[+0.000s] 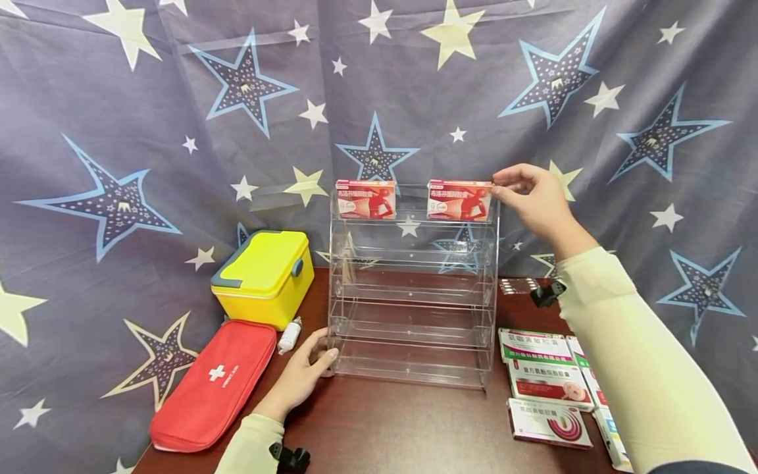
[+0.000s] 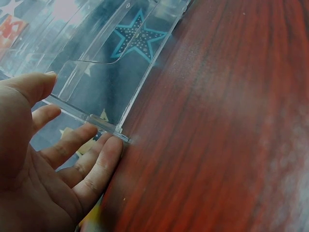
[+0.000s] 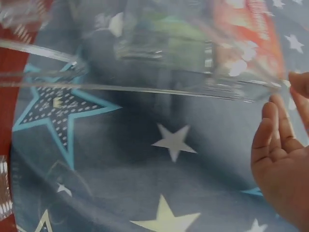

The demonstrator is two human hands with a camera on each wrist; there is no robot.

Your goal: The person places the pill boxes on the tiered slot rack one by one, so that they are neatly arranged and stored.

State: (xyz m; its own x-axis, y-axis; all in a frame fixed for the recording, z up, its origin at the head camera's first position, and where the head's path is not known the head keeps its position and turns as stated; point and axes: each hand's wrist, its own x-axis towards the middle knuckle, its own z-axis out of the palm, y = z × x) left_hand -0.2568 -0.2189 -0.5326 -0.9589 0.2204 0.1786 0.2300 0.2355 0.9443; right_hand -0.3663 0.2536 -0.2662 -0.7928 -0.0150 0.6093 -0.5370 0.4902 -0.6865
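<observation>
A clear tiered display rack (image 1: 411,329) stands upright, with two red-and-white medicine boxes on its top tier: a left box (image 1: 366,200) and a right box (image 1: 459,201). My right hand (image 1: 535,201) is at the rack's upper right corner, thumb and forefinger tips at the right box's end. In the right wrist view the right hand (image 3: 285,145) has its fingertips by the rack's corner; blur hides the exact contact. Low on the rack's left side, my left hand (image 1: 302,375) touches the side panel. Its fingers (image 2: 101,169) lie fairly straight along that edge in the left wrist view.
Left of the rack are a yellow box (image 1: 260,276), a red first aid pouch (image 1: 213,388) and a small white bottle (image 1: 289,336). Several medicine boxes (image 1: 547,382) lie on the right, with blister packs (image 1: 518,286) behind. A star-patterned cloth (image 1: 408,79) hangs behind.
</observation>
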